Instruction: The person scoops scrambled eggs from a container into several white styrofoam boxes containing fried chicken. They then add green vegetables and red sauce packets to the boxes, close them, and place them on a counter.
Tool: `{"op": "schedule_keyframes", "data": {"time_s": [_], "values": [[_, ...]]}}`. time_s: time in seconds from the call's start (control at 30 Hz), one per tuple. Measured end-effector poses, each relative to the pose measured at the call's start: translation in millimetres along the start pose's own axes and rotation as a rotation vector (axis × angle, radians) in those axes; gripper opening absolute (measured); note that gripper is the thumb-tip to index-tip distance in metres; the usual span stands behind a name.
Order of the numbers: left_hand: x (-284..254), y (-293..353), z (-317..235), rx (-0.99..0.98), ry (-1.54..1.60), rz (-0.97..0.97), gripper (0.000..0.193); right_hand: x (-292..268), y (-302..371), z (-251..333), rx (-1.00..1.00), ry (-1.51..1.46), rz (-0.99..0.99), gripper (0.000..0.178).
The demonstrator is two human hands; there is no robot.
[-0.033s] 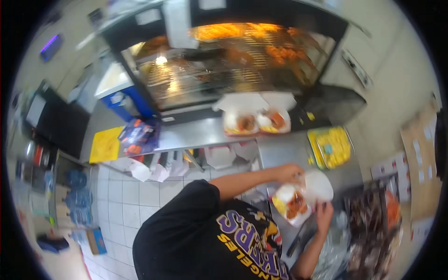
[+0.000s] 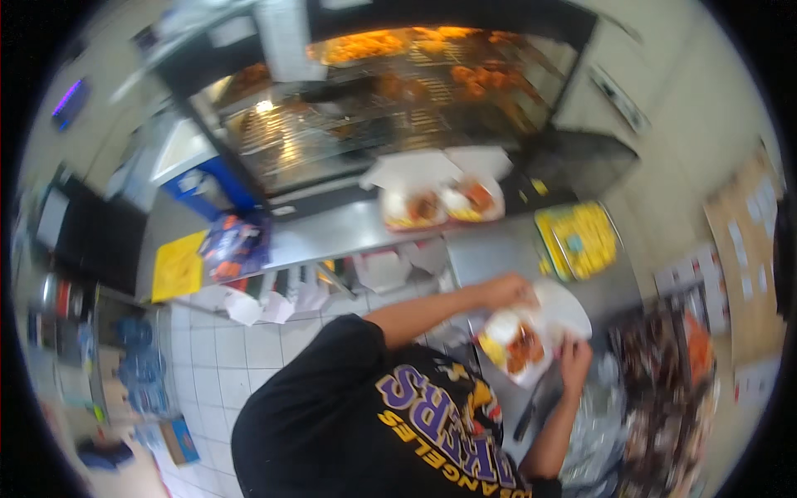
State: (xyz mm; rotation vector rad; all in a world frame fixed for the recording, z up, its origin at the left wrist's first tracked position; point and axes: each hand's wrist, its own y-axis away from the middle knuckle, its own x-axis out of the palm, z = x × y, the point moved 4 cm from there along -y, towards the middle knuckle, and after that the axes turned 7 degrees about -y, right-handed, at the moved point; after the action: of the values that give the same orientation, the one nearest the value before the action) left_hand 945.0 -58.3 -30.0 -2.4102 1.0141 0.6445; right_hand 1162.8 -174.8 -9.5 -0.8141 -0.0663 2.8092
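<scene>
An open white takeaway box [image 2: 538,375] sits on the metal counter in front of me, with its lid [image 2: 563,309] raised at the far right side. Inside it are white rice [image 2: 503,324], sauced brown-red pieces of food [image 2: 525,347] and something yellow [image 2: 493,349]. My left hand [image 2: 510,290] is closed at the far left corner where the lid meets the box. At the near right end of the lid, my right hand [image 2: 573,358] pinches its edge. Blur hides the exact contact of the fingertips.
Two filled open boxes [image 2: 444,207] stand on the ledge below a heated display case [image 2: 374,108]. A tray of yellow pieces [image 2: 585,245] lies beyond my hands. Near my right forearm are a dark-handled utensil [image 2: 525,422] and clear plastic bags [image 2: 594,423]. Folded boxes [image 2: 382,270] sit under the ledge.
The whole view has shifted slightly, so the scene sits a little higher and further left. Both hands stay at the box lid, with little visible movement.
</scene>
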Motion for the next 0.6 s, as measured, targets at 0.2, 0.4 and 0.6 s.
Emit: {"op": "schedule_keyframes", "data": {"time_s": [0.2, 0.4, 0.6], "values": [[-3.2, 4.2, 20.9, -0.170, 0.225, 0.109, 0.022, -8.1, -1.1, -14.7, 0.026, -0.085, 0.017, 0.027], [-16.9, -3.6, 12.3, -0.225, 0.547, 0.350, 0.024, -7.8, 1.1, -16.5, 0.107, -0.206, 0.064, 0.034], [-30.0, -18.8, 8.5, -0.103, 0.238, 0.446, 0.023, -9.5, -3.1, -23.5, 0.094, -0.160, 0.110, 0.039]]}}
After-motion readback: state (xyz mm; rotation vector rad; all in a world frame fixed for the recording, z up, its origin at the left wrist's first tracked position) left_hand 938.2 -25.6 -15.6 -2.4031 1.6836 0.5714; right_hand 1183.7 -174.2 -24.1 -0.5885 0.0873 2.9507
